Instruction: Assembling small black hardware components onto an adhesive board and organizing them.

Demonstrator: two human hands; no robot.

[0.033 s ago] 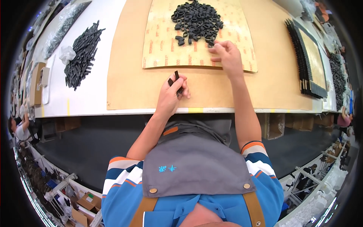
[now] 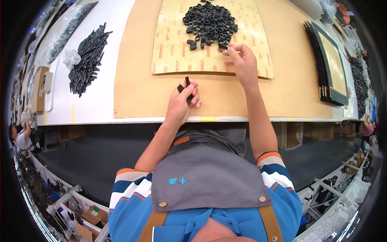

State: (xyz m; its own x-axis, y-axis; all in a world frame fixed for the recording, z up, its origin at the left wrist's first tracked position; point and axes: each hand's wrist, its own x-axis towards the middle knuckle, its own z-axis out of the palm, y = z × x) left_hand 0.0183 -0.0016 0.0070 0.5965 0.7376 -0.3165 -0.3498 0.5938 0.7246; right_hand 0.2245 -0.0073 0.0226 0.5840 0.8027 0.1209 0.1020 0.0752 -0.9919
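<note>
My left hand (image 2: 183, 101) rests on the brown board (image 2: 133, 88) and is shut on a couple of short black strips (image 2: 186, 82) that stick up from its fingers. Farther back, my right hand (image 2: 242, 64) pinches a small black piece (image 2: 223, 46) between thumb and fingertips. It hovers over the near right part of a tan printed sheet (image 2: 173, 52). A heap of small black rings (image 2: 209, 20) lies on that sheet just beyond the right hand.
A pile of long black strips (image 2: 86, 60) lies on the white table (image 2: 92, 107) at the left, with clear plastic bags (image 2: 66, 28) behind it. Rows of black strips (image 2: 322, 60) line the right side. A cardboard box (image 2: 38, 88) and another person (image 2: 22, 137) are at the far left.
</note>
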